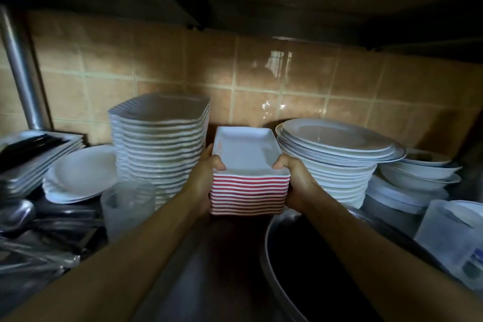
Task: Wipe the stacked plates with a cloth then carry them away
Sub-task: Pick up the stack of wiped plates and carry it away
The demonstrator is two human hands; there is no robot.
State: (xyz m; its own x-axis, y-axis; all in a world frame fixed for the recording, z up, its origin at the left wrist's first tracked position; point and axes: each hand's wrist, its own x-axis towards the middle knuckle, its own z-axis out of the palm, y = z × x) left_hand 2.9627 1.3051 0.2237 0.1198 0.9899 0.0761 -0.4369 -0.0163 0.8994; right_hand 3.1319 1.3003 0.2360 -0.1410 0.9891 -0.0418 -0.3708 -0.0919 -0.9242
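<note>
A stack of rectangular white plates with red edges (248, 193) is in the middle of the head view, between two taller stacks on a shelf. My left hand (205, 178) grips its left side, thumb hooked over the top plate's rim. On the right side, my right hand (295, 180) holds it the same way, thumb on the top rim. The top plate's inside is white and bare. No cloth is in view. Whether the stack rests on the shelf or is lifted cannot be told.
A tall stack of wavy square white plates (159, 144) stands just left, round white plates (334, 162) just right. Shallow bowls (420, 172) lie far right, a large dark metal basin (313, 269) in front, a plastic cup (125, 206) and metal utensils (34, 230) at left. Tiled wall behind, shelf overhead.
</note>
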